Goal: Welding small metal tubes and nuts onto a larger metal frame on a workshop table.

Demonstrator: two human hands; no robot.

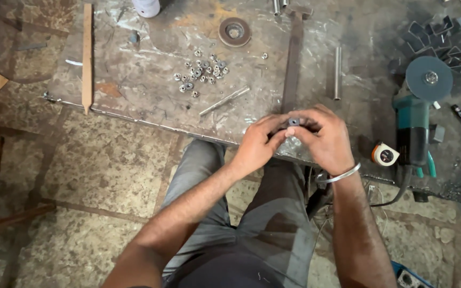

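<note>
Here both hands (294,138) pinch small nut (293,122) w/ fingertips.

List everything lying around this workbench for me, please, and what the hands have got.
Metal sheet: one, grey and scuffed, serving as the worktop.
Nuts: a loose heap, silvery, middle of the sheet.
Grinding disc: one, rusty brown, lying flat beyond the nuts.
Wooden strip: one, tan, along the sheet's left side.
Flat bar: one, dark, running away from the hands.
Rods: two, silvery, one slanted near the nuts, one upright farther right.
Angle grinder: one, teal, on the right.
Tape measure: one, white and orange, beside the grinder.
Small nut: one, grey, pinched between both hands.
Left hand, right hand: together at the sheet's near edge.
</note>
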